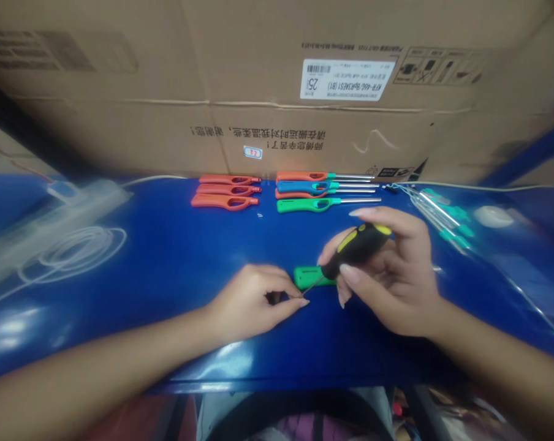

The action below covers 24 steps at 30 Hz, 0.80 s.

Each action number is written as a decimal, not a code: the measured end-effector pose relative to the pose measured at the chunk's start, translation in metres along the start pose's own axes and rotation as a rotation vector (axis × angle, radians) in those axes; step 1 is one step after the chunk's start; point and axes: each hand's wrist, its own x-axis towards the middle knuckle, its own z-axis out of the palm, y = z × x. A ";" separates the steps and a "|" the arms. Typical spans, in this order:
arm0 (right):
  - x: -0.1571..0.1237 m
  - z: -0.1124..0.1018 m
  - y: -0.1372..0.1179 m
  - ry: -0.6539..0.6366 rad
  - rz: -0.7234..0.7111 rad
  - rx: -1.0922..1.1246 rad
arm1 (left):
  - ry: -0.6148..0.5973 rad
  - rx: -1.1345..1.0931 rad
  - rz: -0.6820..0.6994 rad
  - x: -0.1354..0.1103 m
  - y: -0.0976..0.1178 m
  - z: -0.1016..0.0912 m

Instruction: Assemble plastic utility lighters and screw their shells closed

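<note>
In the centre of the frame I have the right hand (391, 278) wrapped around the black-and-yellow screwdriver (357, 245), whose shaft slants down and left. The left hand (254, 300) sits just left of its tip, thumb and forefinger pinched together; I cannot tell what they pinch. A green piece (307, 277) lies on the blue table (166, 257) between both hands. Above it I see orange handles (226, 192) and a row of coloured lighters (323, 190) before a cardboard box (258, 79).
</note>
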 end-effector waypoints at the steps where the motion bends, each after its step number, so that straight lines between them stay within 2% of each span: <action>1: -0.001 -0.001 0.001 -0.013 -0.017 -0.030 | -0.001 0.000 0.000 0.000 0.000 0.000; 3: -0.002 -0.001 0.003 -0.010 -0.035 -0.097 | -0.001 0.002 0.004 0.000 -0.001 0.001; 7: -0.003 0.005 0.008 0.084 -0.120 -0.254 | 0.004 -0.012 0.028 0.001 0.001 0.002; 10: -0.003 0.009 0.009 0.210 -0.184 -0.310 | 0.049 -0.014 0.086 0.002 0.002 0.000; 14: -0.001 0.010 0.007 0.370 -0.137 -0.307 | 0.132 0.090 0.117 0.005 0.001 -0.005; 21: -0.001 0.013 0.012 0.404 -0.145 -0.305 | 0.029 0.137 0.076 0.007 -0.009 -0.005; 24: -0.001 0.014 0.015 0.371 -0.157 -0.314 | -0.009 0.144 0.088 0.007 -0.011 -0.004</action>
